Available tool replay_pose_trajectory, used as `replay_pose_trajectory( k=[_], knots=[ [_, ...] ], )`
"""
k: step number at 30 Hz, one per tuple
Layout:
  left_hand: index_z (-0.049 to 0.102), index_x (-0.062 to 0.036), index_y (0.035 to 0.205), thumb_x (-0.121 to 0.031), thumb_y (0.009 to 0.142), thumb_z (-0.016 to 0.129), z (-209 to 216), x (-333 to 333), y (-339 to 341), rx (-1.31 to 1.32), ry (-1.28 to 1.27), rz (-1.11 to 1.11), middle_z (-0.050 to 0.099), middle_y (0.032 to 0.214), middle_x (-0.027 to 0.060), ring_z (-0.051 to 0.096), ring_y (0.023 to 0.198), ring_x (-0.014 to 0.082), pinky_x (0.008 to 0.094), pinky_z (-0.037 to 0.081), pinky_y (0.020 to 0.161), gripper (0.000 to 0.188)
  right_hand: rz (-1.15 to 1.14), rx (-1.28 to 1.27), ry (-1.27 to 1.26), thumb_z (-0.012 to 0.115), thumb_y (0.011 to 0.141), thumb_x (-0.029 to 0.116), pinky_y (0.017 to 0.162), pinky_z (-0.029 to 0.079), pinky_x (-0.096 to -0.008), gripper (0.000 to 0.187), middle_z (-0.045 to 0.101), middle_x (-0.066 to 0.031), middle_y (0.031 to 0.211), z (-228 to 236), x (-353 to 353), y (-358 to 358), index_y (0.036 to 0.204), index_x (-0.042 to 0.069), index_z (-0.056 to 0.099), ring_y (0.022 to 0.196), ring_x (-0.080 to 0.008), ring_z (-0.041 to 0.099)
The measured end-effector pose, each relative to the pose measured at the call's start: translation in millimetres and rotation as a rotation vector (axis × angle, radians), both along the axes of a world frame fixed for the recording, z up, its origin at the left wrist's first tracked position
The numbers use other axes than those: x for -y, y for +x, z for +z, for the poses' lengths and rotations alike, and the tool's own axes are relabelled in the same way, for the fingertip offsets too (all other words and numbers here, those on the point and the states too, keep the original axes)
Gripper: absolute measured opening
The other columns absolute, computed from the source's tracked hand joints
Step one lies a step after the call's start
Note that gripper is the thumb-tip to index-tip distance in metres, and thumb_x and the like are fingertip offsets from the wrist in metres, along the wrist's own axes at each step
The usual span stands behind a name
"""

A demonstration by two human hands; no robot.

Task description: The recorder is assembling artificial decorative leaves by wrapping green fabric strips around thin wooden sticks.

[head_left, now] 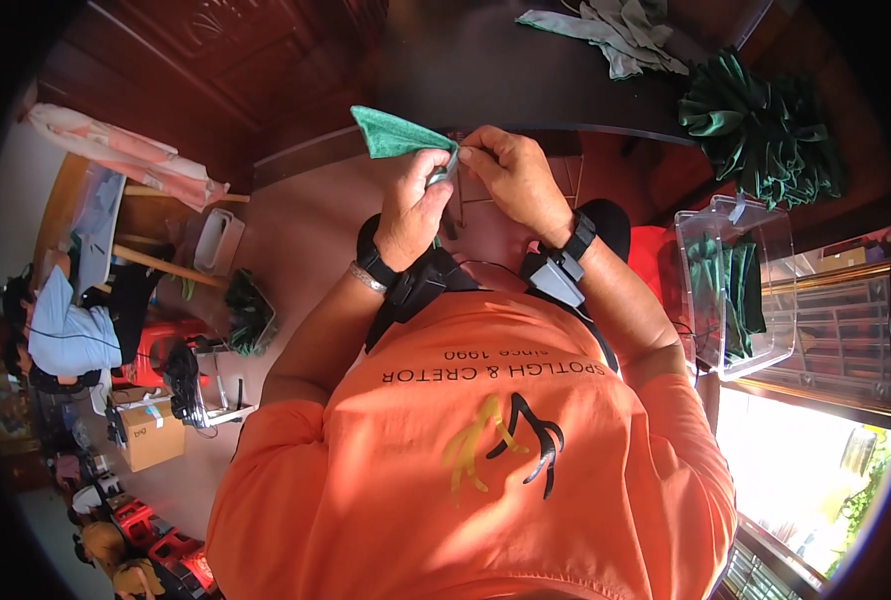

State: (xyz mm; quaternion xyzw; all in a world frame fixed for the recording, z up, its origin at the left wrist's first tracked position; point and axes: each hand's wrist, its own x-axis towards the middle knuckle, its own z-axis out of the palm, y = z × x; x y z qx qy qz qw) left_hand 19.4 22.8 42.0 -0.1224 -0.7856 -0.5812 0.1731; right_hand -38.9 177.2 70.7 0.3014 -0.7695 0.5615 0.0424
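Observation:
A folded piece of green cloth [398,134] juts to the left from my raised hands, pointed at its far end. My left hand [413,207] is closed around its lower right part. A small grey shape [439,175] shows between the left fingers; its kind is hard to make out. My right hand [518,178] pinches at the cloth's right end, its fingertips meeting those of the left. Both hands are in front of the near edge of a dark table [446,80].
At the right, a gathered bundle of green cloth [756,125] lies on the table, with pale grey-green strips [621,35] behind. Below it stands a clear plastic box [788,290] holding folded green cloth [744,290]. On the left are a cardboard box [154,437] and a seated person [71,325].

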Motion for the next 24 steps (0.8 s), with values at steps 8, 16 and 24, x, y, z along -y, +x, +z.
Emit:
replay_pose_trajectory(
  k=[8,16,24],
  knots=[
    [0.049,-0.0026,0.099,-0.01,0.079,0.051,5.0,-3.0,-1.7,0.157,0.302,-0.178,0.046,0.077,0.0015,0.043,0.069,0.0082,0.0216,0.039,0.063,0.021,0.009,-0.034,0.054,0.059,0.082,0.016,0.056,0.046,-0.0375,0.017,0.061,-0.0171,0.067,6.5,-13.7,8.8,0.087,0.001,0.062,0.061,-0.0324,0.061],
    [0.051,-0.0052,0.096,-0.009,0.073,0.051,-2.5,55.5,-21.8,0.408,0.868,0.073,0.053,0.069,0.0061,0.048,0.051,0.0129,0.0217,0.037,0.044,0.024,0.047,0.289,0.129,0.059,0.087,0.013,0.053,0.041,-0.0268,0.019,0.059,0.0003,0.066,-39.5,-67.6,11.7,0.101,0.002,0.063,0.06,-0.0084,0.053],
    [0.052,-0.0015,0.096,-0.004,0.074,0.048,-2.7,33.1,-8.3,0.588,0.987,-0.337,0.053,0.075,0.0083,0.052,0.058,0.013,0.0215,0.041,0.046,0.022,0.375,0.175,-0.087,0.048,0.09,0.001,0.061,0.043,-0.0178,0.032,0.058,-0.0006,0.099,-15.1,16.6,-28.2,0.121,0.005,0.055,0.072,-0.0056,0.052]
  ],
)
